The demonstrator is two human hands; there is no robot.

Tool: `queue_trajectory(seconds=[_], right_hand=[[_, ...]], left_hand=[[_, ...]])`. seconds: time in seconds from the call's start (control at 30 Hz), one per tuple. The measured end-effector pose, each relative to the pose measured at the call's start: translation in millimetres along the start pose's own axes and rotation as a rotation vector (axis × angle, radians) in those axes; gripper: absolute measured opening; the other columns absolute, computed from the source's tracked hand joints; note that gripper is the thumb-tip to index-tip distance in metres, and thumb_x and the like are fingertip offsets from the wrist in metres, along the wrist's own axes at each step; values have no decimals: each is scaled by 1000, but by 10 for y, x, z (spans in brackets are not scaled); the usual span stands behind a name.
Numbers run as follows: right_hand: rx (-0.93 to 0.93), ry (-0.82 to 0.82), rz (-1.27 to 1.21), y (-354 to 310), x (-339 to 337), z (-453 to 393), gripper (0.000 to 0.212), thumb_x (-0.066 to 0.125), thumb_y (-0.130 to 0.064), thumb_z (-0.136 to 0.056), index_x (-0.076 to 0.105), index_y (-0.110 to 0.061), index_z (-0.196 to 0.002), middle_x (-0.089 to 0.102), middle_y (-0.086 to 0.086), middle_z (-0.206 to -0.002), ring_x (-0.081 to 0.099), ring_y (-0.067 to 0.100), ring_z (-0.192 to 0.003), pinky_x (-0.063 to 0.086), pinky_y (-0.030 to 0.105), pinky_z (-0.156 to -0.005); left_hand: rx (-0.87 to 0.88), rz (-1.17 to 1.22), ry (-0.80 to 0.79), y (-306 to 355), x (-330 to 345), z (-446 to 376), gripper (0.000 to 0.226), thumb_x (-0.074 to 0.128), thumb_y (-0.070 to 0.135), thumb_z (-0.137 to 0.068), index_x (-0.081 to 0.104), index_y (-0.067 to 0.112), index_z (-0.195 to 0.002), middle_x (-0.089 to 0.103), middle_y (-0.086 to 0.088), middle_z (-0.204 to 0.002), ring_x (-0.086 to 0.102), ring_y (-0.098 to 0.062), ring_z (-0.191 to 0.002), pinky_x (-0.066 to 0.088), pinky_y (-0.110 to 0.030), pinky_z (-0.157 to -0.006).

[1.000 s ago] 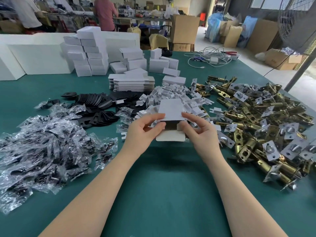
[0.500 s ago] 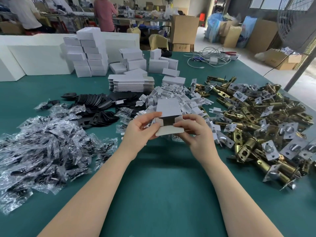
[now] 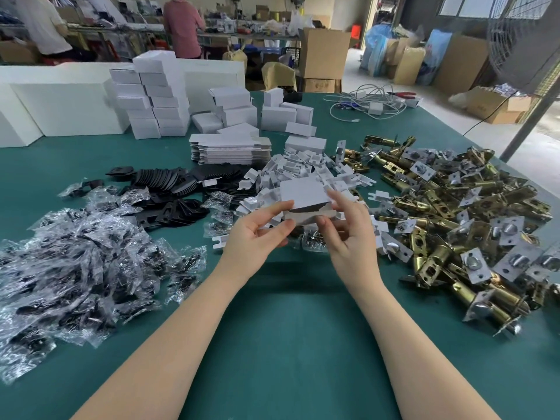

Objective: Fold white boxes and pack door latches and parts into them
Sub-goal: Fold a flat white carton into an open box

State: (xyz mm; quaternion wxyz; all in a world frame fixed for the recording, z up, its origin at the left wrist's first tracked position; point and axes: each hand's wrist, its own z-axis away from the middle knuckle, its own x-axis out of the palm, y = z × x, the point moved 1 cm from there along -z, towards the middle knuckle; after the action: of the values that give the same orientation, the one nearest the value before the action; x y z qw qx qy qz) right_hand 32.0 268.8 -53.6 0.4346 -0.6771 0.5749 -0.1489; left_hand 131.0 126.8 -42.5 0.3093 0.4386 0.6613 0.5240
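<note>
This is a packing floor in a small hardware factory or warehouse. A wide bench (image 3: 272, 344) covered in green cloth carries goods in bulk: a heap of brass door latches (image 3: 454, 213) at 2 o'clock, bagged parts (image 3: 75, 268) in clear plastic at 9 o'clock, black plates (image 3: 169, 183) at 11 o'clock, and flat box blanks (image 3: 227, 148) with stacked folded white boxes (image 3: 151, 98) toward 12 o'clock. Beyond the bench stand brown shipping cartons (image 3: 325, 53), cluttered worktables where two people (image 3: 181, 25) work with backs turned, a bare concrete floor (image 3: 354, 65) and a large caged fan (image 3: 521, 34) at 1 o'clock.
</note>
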Motion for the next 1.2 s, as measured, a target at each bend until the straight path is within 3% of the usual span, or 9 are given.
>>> queue_trajectory(seconds=[0.13, 0.23, 0.33, 0.43, 0.67, 0.87, 1.0, 1.07, 1.2], right_hand=[[55, 35, -17, -33, 24, 6, 21, 54, -49, -89, 58, -45, -109, 49, -12, -106, 59, 2, -88, 50, 18, -79], [87, 62, -48, -35, 39, 15, 4, 63, -30, -93, 63, -33, -91, 54, -5, -101, 56, -3, -87, 48, 13, -73], [210, 73, -123, -32, 75, 30, 15, 68, -24, -92, 62, -33, -82, 59, 1, -92, 56, 1, -64, 41, 8, -59], [285, 80, -187, -28, 74, 29, 13, 68, -25, -91, 62, -32, -82, 57, 7, -86, 52, 1, -53, 38, 8, -55], [228, 58, -110, -94, 100, 30, 19, 69, -22, -91, 60, -34, -78, 56, 0, -105, 56, 2, -57, 43, 11, -58], [268, 94, -126, -70, 108, 59, 16, 69, -27, -90, 58, -39, -89, 57, -4, -103, 55, 3, -61, 44, 13, -58], [466, 62, -291, -35, 166, 92, 36, 71, -43, -83, 54, -43, -115, 60, -9, -117, 64, -2, -89, 53, 18, -74], [631, 19, -427, -2, 204, 98, 54, 69, -48, -76, 52, -34, -125, 70, -4, -112, 68, 11, -102, 56, 38, -91], [628, 0, -475, -18, 194, 86, 39, 65, -29, -82, 51, -29, -119, 76, 2, -94, 72, 28, -93, 54, 54, -92]], left_hand=[[24, -51, 60, -28, 70, 18, 23, 63, 25, -93, 70, 44, -102, 62, 16, -126, 71, -5, -87, 56, -20, -72], [45, -74, 165, -49, 121, 33, 25, 68, 16, -91, 72, 40, -87, 62, 22, -119, 72, -3, -78, 56, -18, -65], [32, -93, 217, -80, 154, 27, 20, 71, 13, -89, 74, 32, -84, 67, 19, -118, 71, -4, -86, 57, -21, -71], [31, -100, 218, -66, 184, 36, 22, 71, 14, -88, 73, 36, -87, 69, 27, -109, 67, 2, -95, 53, -14, -74], [-249, 230, 273, -92, 217, 41, 6, 71, 32, -87, 76, 29, -84, 73, 10, -81, 72, -25, -93, 57, -23, -65], [-249, 176, 255, -95, 232, 51, 16, 69, 29, -91, 78, 34, -79, 74, 10, -80, 73, -13, -80, 56, -21, -63], [-217, 132, 272, -98, 259, 65, 22, 66, 21, -93, 71, 40, -104, 73, 16, -95, 69, -2, -90, 57, -22, -67], [-186, 94, 291, -105, 277, 80, 37, 66, 15, -92, 62, 36, -122, 68, 13, -118, 64, -2, -108, 58, -30, -83], [-139, 17, 255, -133, 292, 85, 61, 63, 7, -90, 44, 32, -143, 63, 16, -129, 56, -4, -123, 46, -42, -105]])
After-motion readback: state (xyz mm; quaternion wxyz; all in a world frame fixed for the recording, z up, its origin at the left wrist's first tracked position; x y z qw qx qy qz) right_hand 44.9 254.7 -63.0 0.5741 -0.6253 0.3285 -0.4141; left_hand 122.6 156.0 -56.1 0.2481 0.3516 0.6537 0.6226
